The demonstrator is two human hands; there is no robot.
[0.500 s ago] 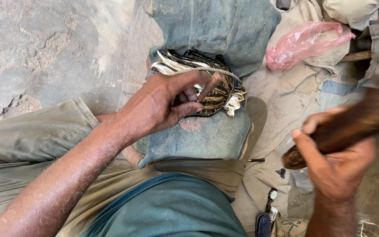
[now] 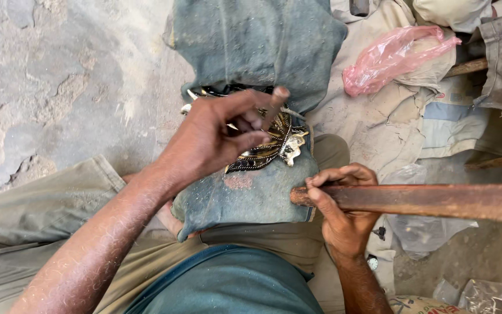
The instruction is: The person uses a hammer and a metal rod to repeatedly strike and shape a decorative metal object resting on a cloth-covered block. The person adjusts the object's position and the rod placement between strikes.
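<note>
Over dusty ground, left hand (image 2: pixel 216 139) pinches punch (image 2: pixel 275 104); right hand (image 2: pixel 341 212) clasps stick (image 2: pixel 431 200).

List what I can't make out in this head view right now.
- Tip of the punch: hidden behind the left hand.
- Much of the metal piece: covered by that hand.
- Far end of the wooden handle: cut off by the right edge; the right hand grips its near end.
- What lies under the grey cloth: hidden.
</note>
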